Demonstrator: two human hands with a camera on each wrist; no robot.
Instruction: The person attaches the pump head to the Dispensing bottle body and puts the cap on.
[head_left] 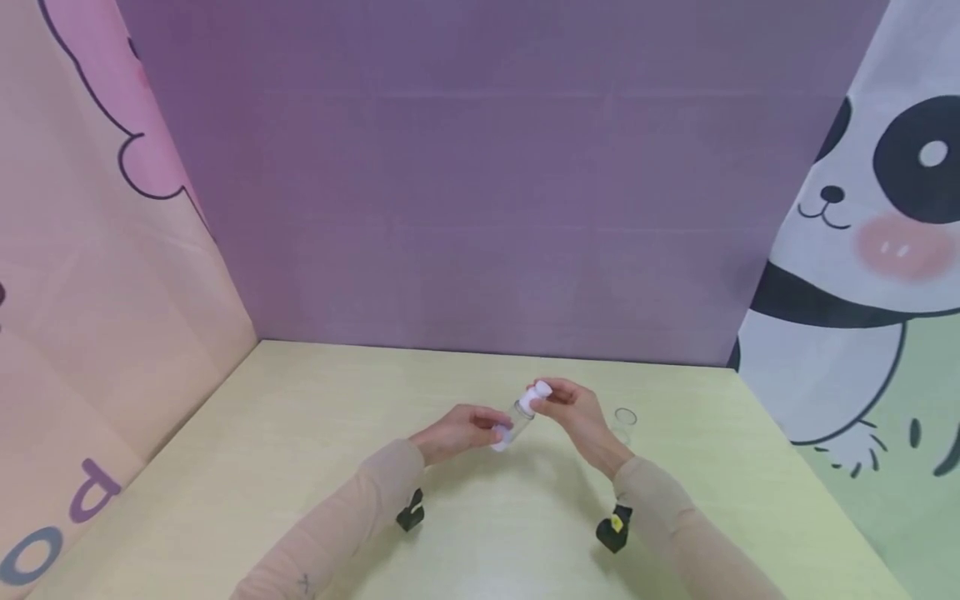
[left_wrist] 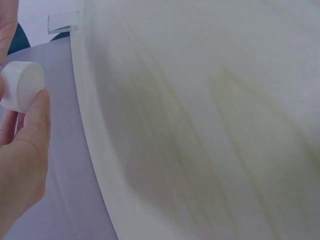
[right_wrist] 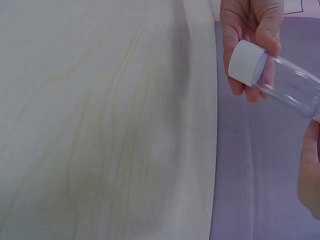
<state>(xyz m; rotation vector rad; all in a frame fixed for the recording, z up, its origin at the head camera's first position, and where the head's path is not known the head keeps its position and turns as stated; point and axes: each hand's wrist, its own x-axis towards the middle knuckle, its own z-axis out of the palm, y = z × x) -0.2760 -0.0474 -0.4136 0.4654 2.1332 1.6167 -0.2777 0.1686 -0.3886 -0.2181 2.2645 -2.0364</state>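
A clear cylindrical bottle with white ends is held tilted above the table between both hands. My left hand grips its lower end, a wide white cap, between thumb and fingers. At the upper end, my right hand pinches the white top. In the left wrist view the white cap lies against the left hand's fingers, while the clear body is hidden. The right wrist view shows only part of the right hand at the edge.
A clear, round-rimmed container stands on the pale wood-grain table, right of the right hand. A purple panel rises behind the table. Printed panels flank it, with a panda on the right. Black pieces hang under both wrists.
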